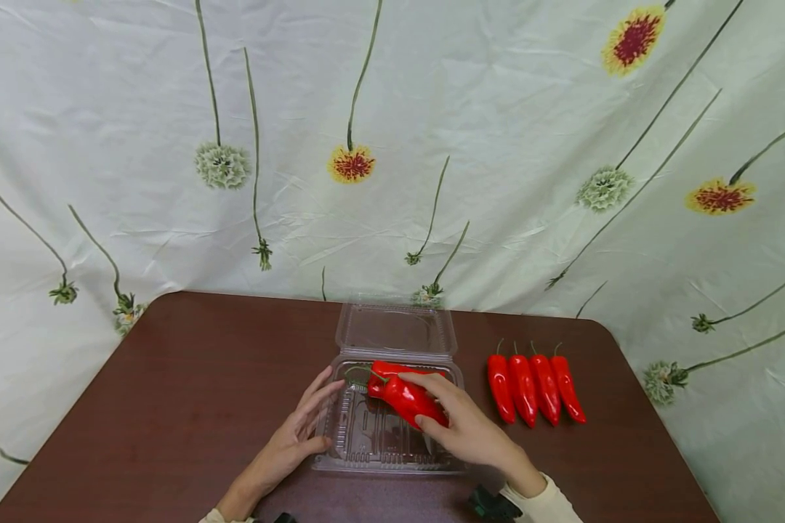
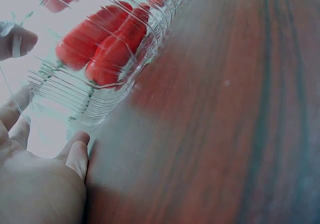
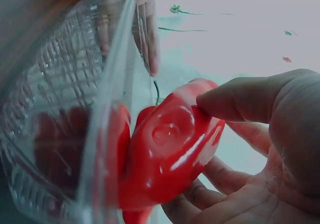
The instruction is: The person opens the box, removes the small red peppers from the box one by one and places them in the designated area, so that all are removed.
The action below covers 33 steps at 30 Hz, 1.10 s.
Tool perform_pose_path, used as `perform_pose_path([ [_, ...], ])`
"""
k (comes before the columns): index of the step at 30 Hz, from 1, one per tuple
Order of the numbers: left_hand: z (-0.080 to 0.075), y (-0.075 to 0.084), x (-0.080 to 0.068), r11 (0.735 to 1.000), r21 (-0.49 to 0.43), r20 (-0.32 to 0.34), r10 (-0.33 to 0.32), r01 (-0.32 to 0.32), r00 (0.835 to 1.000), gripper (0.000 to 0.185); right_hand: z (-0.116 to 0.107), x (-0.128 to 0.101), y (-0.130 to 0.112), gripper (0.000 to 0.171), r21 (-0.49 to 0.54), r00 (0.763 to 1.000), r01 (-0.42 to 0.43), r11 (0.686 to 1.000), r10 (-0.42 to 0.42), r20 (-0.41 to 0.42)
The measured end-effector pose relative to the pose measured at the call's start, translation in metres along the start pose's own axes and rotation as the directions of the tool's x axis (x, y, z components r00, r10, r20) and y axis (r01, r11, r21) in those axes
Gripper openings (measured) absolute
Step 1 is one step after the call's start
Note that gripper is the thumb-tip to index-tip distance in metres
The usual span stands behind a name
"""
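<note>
A clear plastic clamshell box (image 1: 392, 454) lies open on the brown table (image 1: 170, 407), its lid (image 1: 395, 330) tilted back. My right hand (image 1: 461, 425) grips a red pepper (image 1: 407, 397) over the box's tray; the right wrist view shows the thumb and fingers wrapped round the pepper (image 3: 170, 149) beside the box (image 3: 65, 108). My left hand (image 1: 301, 428) rests with straight fingers against the box's left side; in the left wrist view the hand (image 2: 40, 179) touches the ribbed box wall (image 2: 85, 93), red showing through it.
Several more red peppers (image 1: 536, 385) lie side by side on the table right of the box. A flowered white cloth (image 1: 392, 145) hangs behind the table. Bare tabletop stretches to the left.
</note>
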<state>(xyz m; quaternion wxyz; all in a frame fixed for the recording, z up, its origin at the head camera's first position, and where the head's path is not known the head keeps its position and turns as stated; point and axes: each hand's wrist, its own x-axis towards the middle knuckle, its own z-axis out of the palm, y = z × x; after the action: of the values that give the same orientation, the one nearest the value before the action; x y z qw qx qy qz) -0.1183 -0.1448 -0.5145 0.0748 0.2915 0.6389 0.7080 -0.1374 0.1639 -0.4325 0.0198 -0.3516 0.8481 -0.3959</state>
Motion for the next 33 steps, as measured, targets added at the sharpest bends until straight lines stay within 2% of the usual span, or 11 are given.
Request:
perform_pose_path([
  [7,0.0,-0.001,0.0,1.0,0.006,-0.002,-0.016,0.016,1.0,0.076,-0.013,-0.012,0.003,0.071,0.056,0.998,-0.038,0.998,0.04,-0.048],
  [14,0.0,0.0,0.0,1.0,0.012,-0.008,-0.01,0.01,1.0,0.076,-0.028,-0.023,0.005,0.065,0.081,0.992,-0.029,0.996,0.038,-0.117],
  [22,0.0,0.001,0.0,1.0,0.01,-0.004,-0.014,0.014,1.0,0.075,-0.043,-0.036,0.008,0.065,0.193,0.978,-0.132,0.972,0.159,-0.134],
  [28,0.0,-0.001,0.0,1.0,0.009,-0.006,-0.02,0.02,1.0,0.075,-0.05,-0.05,0.017,0.066,0.21,0.96,-0.21,0.955,0.242,-0.143],
  [33,-0.001,-0.002,0.0,1.0,0.02,-0.005,-0.018,0.018,1.0,0.078,-0.052,-0.063,0.024,0.064,0.194,0.957,-0.208,0.959,0.24,-0.163],
])
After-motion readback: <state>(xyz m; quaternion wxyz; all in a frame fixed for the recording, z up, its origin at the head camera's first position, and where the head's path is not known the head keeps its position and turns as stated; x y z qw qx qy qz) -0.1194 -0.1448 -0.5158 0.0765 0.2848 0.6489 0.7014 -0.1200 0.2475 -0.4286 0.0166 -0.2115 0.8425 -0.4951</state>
